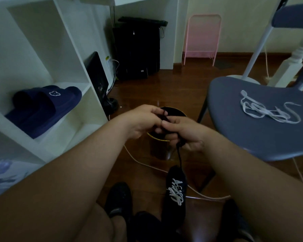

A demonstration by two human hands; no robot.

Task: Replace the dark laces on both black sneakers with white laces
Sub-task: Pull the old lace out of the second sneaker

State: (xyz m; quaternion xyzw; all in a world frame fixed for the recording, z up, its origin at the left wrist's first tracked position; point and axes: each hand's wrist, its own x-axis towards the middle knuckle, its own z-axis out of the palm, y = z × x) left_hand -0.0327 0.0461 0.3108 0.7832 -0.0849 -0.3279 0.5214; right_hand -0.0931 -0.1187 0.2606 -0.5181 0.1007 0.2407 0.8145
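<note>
No words, brand names or numbers can be read anywhere. The only sign is a small white flower-shaped emblem point(53, 93) on the strap of the navy slipper point(42, 109), on the shelf well to the left of the left hand point(142, 122) (an outline only, carrying no letters).

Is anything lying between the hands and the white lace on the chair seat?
Nothing visible blocks it. The white lace lies loose on the blue chair seat, apart from the right hand. But both hands are occupied: left hand and right hand grip a dark lace over a round bin.
</note>
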